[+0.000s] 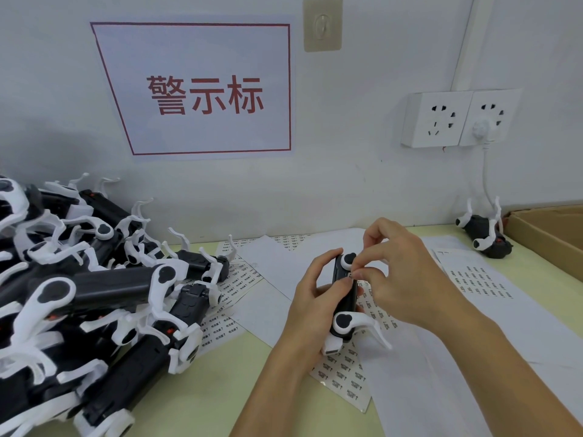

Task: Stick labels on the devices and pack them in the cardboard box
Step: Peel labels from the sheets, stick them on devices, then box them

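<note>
Gripping a black-and-white device [344,298] at the middle of the desk [220,389], the left hand [310,305] curls its fingers round the device's left side, thumb lying along the black body. The device is held roughly upright, one white round-ended arm at its top and another lower down sweeping out to the right. The right hand [400,275] comes in from the right with thumb and forefinger pinched together on a small label [352,278], pressed against the upper part of the device's body; the other fingers are loosely curled above.

Under both hands lie white label sheets [344,373] printed with rows of small dark labels, with more sheets [479,282] spread to the right and toward the wall. A large pile of the same devices [94,294] fills the left of the desk, tangled together. One separate device [482,234] lies at the far right, just beside the cardboard box [549,238], whose corner shows at the right edge.

On the wall hang a red-bordered sign [202,89], a double power socket [460,118] with a white plug and cable in it, and an adhesive hook [322,23].
</note>
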Demonstrator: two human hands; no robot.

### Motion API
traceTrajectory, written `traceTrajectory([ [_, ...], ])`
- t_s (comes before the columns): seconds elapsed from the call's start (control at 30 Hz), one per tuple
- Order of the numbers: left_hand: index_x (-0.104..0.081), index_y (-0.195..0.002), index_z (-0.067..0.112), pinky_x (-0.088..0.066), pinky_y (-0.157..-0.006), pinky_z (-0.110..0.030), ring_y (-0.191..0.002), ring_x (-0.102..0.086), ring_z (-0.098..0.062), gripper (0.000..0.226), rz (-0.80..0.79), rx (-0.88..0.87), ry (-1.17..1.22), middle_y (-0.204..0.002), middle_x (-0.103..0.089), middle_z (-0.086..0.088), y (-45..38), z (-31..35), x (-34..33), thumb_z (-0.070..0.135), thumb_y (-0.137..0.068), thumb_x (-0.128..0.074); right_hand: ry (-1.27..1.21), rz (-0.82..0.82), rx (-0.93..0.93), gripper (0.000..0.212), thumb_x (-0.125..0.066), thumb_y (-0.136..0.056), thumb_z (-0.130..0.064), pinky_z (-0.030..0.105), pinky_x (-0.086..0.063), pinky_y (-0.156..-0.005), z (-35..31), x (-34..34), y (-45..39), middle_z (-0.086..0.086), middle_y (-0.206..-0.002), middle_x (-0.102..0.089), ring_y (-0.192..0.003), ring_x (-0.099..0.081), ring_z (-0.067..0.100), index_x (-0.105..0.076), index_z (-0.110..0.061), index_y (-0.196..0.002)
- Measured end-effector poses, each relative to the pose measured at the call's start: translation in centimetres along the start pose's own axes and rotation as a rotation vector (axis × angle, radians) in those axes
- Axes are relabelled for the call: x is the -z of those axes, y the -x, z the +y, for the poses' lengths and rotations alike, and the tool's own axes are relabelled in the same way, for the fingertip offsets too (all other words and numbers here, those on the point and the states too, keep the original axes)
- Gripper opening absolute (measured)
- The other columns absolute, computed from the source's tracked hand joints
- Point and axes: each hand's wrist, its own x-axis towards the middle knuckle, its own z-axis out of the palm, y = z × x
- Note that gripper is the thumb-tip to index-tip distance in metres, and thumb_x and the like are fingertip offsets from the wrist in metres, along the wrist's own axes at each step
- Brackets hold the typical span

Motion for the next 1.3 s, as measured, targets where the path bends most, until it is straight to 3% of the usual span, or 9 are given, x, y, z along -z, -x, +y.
traceTrajectory([
  [0.33,-0.060,-0.121,0.049,-0.056,-0.088,-0.055,-0.084,-0.071,-0.030,0.045,0.018,-0.015,-0.045,-0.095,-0.073,-0.020,0.3,0.1,-0.3,0.036,-0.079,-0.068,0.004,0.007,-0.008,0.022,-0.077,-0.083,-0.008,0.002,-0.032,-0.077,0.0,-0.1,0.1,-0.015,-0.090,-0.044,-0.092,-0.046,-0.005,-0.071,-0.025,-0.071],
  [0.57,-0.059,-0.120,0.051,-0.057,-0.086,-0.052,-0.093,-0.071,-0.040,0.043,0.037,-0.028,-0.081,-0.097,-0.074,-0.019,0.5,0.2,-0.4,0.034,-0.081,-0.065,0.036,0.019,-0.018,0.027,-0.077,-0.083,-0.014,0.010,-0.037,-0.076,-0.3,0.0,0.2,-0.018,-0.094,-0.043,-0.100,-0.045,-0.005,-0.064,-0.034,-0.069],
  [0.97,-0.060,-0.119,0.051,-0.057,-0.073,-0.039,-0.082,-0.071,-0.029,0.043,0.026,-0.031,-0.060,-0.099,-0.074,-0.020,0.5,0.2,-0.3,0.032,-0.081,-0.065,0.149,0.032,-0.033,0.012,-0.079,-0.079,-0.023,0.011,-0.033,-0.070,-0.7,0.1,0.2,-0.019,-0.091,-0.044,-0.092,-0.040,0.001,-0.072,-0.030,-0.073],
  [1.07,-0.060,-0.119,0.051,-0.056,-0.075,-0.040,-0.082,-0.070,-0.029,0.043,0.030,-0.031,-0.067,-0.099,-0.073,-0.021,0.5,0.2,-0.4,0.032,-0.081,-0.064,0.161,0.038,-0.049,0.010,-0.079,-0.079,-0.024,0.017,-0.035,-0.068,-0.9,0.1,0.2,-0.018,-0.091,-0.044,-0.092,-0.041,0.001,-0.072,-0.030,-0.074],
  [1.3,-0.059,-0.118,0.052,-0.056,-0.070,-0.035,-0.079,-0.069,-0.026,0.039,0.028,-0.025,-0.099,-0.099,-0.074,-0.018,0.5,0.0,-0.2,0.020,-0.096,-0.061,0.200,0.055,-0.068,0.007,-0.079,-0.078,-0.024,0.029,-0.038,-0.079,-1.5,0.1,0.2,-0.016,-0.092,-0.045,-0.092,-0.043,0.007,-0.074,-0.029,-0.076],
])
